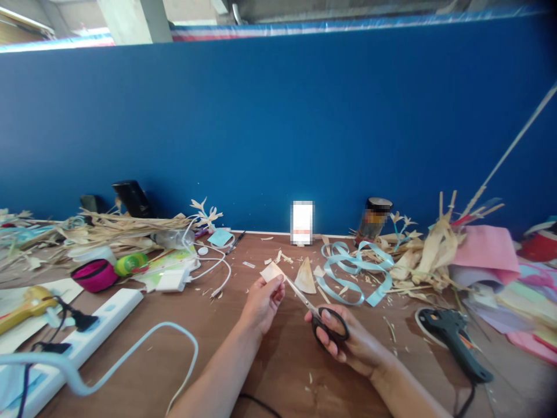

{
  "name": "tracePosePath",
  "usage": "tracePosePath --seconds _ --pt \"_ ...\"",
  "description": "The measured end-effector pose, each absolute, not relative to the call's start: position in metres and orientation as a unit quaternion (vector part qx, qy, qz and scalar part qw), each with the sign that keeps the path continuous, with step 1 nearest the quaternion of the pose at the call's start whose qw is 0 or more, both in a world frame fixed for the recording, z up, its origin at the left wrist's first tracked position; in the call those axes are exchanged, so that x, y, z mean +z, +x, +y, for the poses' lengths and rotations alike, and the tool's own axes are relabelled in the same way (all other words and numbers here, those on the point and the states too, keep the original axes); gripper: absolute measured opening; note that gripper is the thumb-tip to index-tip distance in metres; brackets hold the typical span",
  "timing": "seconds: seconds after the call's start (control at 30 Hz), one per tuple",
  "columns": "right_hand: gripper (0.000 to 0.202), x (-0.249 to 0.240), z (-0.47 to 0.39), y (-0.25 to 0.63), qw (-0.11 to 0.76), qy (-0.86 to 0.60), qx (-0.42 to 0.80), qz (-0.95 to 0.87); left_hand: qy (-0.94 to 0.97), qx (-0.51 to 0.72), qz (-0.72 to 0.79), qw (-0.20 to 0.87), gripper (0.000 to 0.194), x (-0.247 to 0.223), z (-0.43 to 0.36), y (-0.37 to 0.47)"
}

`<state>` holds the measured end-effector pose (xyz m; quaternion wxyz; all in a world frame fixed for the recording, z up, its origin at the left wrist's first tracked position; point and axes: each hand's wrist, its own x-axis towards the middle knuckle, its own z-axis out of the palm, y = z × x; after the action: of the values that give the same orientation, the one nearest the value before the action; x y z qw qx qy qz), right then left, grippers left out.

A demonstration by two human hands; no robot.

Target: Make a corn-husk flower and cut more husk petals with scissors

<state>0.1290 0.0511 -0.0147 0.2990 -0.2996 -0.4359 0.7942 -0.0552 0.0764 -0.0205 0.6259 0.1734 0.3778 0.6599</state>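
Observation:
My left hand (264,302) pinches a small pale piece of dried husk (272,271) between thumb and fingers, above the middle of the table. In my right hand (348,339) is a pair of scissors (319,319) with black handles, my fingers through the loops. The blades point up and left, and their tips meet the lower right edge of the husk piece; whether they cut into it I cannot tell. Just right of the blades lies another husk piece (306,276), roughly triangular, on the table.
Light blue ribbon (357,264) curls right of centre. A dark glue gun (456,342) lies at the right, near dried husks (429,255) and pink paper (487,252). On the left are a white power strip (108,316), cables and a pink pouch (93,276). A blue partition (278,128) stands behind.

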Motion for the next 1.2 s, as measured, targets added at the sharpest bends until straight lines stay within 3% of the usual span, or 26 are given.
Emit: tracePosePath --seconds 0.57,0.67,0.8,0.9,1.0,1.2 --pt "0.041 -0.016 0.051 0.128 0.289 -0.291 0.775 -0.482 0.144 0.671 0.372 0.626 0.008 -0.024 0.079 -0.055" --pt "0.037 -0.019 0.052 0.125 0.272 -0.355 0.669 -0.594 0.133 0.674 0.385 0.616 0.007 -0.023 0.08 -0.058" --pt "0.034 -0.025 0.053 0.122 0.269 -0.472 0.362 -0.757 0.104 0.712 0.413 0.557 0.009 -0.022 0.083 -0.062" --pt "0.025 -0.027 0.051 0.124 0.236 -0.518 0.225 -0.79 0.103 0.728 0.412 0.539 0.01 -0.023 0.084 -0.064" --pt "0.023 -0.026 0.049 0.125 0.211 -0.529 0.158 -0.807 0.111 0.726 0.399 0.549 0.011 -0.023 0.084 -0.062" --pt "0.037 -0.024 0.051 0.125 0.215 -0.482 0.137 -0.838 0.129 0.71 0.398 0.567 0.013 -0.021 0.081 -0.056"
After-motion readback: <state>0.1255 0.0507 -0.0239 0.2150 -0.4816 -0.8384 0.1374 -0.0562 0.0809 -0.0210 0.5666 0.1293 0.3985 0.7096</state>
